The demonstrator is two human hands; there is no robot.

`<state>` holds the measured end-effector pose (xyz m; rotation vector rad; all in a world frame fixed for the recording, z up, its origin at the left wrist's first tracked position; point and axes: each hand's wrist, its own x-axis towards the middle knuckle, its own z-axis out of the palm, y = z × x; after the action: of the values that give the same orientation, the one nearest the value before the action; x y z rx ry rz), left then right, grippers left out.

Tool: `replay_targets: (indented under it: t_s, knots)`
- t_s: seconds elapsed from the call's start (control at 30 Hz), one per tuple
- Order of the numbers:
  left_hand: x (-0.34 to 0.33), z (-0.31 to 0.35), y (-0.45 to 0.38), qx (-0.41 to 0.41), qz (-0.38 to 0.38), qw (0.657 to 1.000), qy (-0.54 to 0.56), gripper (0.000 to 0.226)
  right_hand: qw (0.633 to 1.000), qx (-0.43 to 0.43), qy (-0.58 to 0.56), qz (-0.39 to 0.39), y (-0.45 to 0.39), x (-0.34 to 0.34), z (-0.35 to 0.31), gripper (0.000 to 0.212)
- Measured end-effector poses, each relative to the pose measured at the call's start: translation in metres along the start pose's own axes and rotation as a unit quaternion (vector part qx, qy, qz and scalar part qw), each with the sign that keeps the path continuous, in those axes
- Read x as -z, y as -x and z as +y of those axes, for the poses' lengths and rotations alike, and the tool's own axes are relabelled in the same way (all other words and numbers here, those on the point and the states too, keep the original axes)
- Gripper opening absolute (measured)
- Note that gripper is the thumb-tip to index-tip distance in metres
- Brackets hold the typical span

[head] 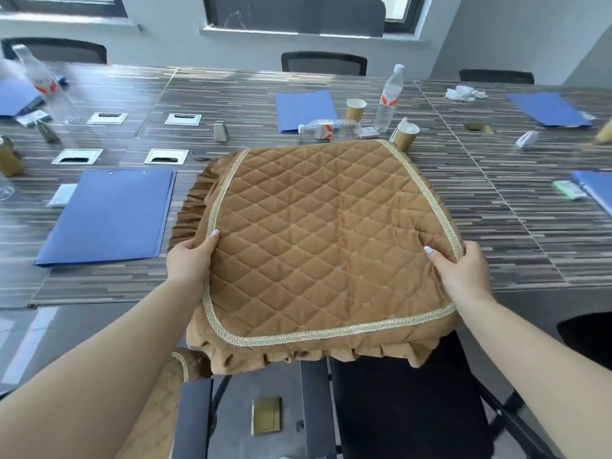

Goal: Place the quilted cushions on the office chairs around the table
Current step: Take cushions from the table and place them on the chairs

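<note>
A brown quilted cushion (318, 233) with pale braid trim and a ruffled edge is spread flat in front of me, its far part over the striped table (530, 233) and its near edge over a black office chair (407, 405). My left hand (190, 260) grips its left side, thumb on top. My right hand (463, 270) grips its right side the same way. A second quilted cushion (162, 385) shows partly at the bottom left, under my left forearm.
Blue folders (109, 213) (304, 109) (546, 109), water bottles (389, 97) (328, 127) (43, 81) and paper cups (356, 109) (407, 135) lie on the table. Black chairs (324, 62) (56, 49) (496, 76) stand along the far side. A chair armrest (192, 422) is below.
</note>
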<state>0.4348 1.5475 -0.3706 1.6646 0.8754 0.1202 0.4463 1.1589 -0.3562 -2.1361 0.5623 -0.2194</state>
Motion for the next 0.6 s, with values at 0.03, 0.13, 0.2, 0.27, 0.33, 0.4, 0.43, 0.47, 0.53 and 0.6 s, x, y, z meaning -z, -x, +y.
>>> replay_targets:
  t_s: [0.03, 0.13, 0.2, 0.27, 0.33, 0.4, 0.43, 0.47, 0.53, 0.6]
  knots:
    - [-0.001, -0.003, 0.017, -0.005, 0.000, 1.000, -0.001, 0.049, 1.000, 0.001, -0.002, -0.004, 0.007, 0.017, 0.007, 0.034]
    - [-0.005, -0.008, 0.069, -0.004, -0.003, 1.000, 0.008, 0.064, 1.000, 0.005, -0.014, -0.005, 0.024, 0.061, 0.032, 0.034]
    - [-0.008, -0.013, 0.110, -0.008, -0.004, 1.000, 0.011, 0.072, 1.000, 0.009, -0.024, -0.011, 0.032, 0.096, 0.049, 0.040]
    - [-0.016, -0.017, 0.158, -0.018, 0.008, 1.000, 0.013, 0.073, 0.999, 0.017, -0.027, -0.017, 0.042, 0.137, 0.065, 0.041]
    - [-0.026, -0.020, 0.204, -0.024, 0.021, 0.999, 0.018, 0.071, 0.999, 0.028, -0.036, -0.017, 0.050, 0.179, 0.080, 0.039]
    - [-0.040, -0.022, 0.254, -0.036, 0.032, 0.999, 0.018, 0.065, 0.998, 0.040, -0.046, -0.018, 0.056, 0.225, 0.098, 0.035]
    - [-0.046, -0.024, 0.270, -0.044, 0.031, 0.998, 0.020, 0.063, 0.998, 0.045, -0.050, -0.017, 0.057, 0.244, 0.106, 0.035]
    - [-0.051, -0.024, 0.288, -0.045, 0.027, 0.998, 0.022, 0.063, 0.997, 0.051, -0.051, -0.014, 0.057, 0.260, 0.114, 0.035]
    - [-0.062, -0.026, 0.318, -0.049, 0.025, 0.998, 0.026, 0.066, 0.997, 0.059, -0.051, -0.011, 0.058, 0.292, 0.127, 0.036]
    - [-0.073, -0.029, 0.337, -0.045, 0.017, 0.998, 0.029, 0.065, 0.997, 0.064, -0.050, -0.005, 0.059, 0.315, 0.138, 0.035]
